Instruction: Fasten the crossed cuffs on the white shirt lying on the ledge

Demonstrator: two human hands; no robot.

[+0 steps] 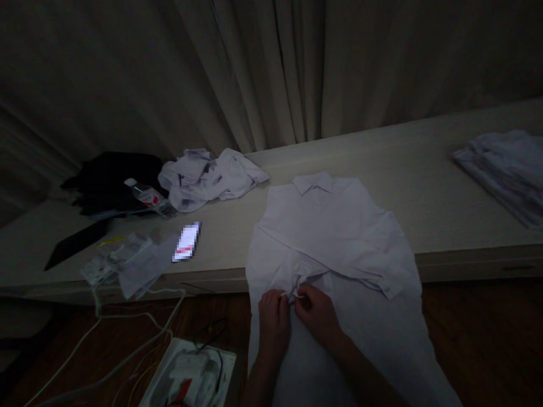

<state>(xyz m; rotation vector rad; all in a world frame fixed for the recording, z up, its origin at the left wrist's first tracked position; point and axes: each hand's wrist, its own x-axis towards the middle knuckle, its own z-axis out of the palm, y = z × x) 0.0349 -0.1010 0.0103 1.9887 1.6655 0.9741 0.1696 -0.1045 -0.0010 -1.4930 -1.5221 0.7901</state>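
A white long-sleeved shirt (322,226) lies spread with its collar toward the curtain, and its lower part hangs over the ledge's front edge toward me. One sleeve is folded across the front. Near the middle of the shirt, my left hand (274,316) pinches a bit of white cloth that looks like a sleeve cuff. My right hand (316,311), close beside it, pinches the same cloth from the other side. The fingertips almost meet there. Dim light hides the finer detail between them.
Left on the ledge (382,152) are a crumpled white garment (207,178), a plastic bottle (150,198), dark cloth (114,181), a lit phone (186,242) and papers (144,265). Folded white clothes (509,169) lie right. Cables (127,353) and a box (190,373) occupy the lower left.
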